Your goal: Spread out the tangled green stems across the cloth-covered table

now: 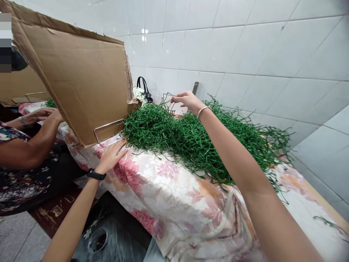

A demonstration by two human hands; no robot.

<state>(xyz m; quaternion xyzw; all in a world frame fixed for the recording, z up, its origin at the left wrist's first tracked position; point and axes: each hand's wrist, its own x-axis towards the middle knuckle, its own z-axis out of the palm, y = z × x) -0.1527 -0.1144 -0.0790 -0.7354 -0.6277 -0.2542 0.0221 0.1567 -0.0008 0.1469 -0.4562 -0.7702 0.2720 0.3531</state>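
The only camera I see through rides on the person's head, facing forward and down from the table's near side, within arm's reach of the green stems (169, 127) at mid-view. The left arm (79, 205) and right arm (242, 167) enter from the near edge. Beyond, it meets the tiled wall (245, 47) at a slant; a cardboard panel (79, 80) fills the far left, and floor (16, 234) shows near left.

Thin, tangled green stems (195, 140) lie heaped across the floral cloth (169, 189).
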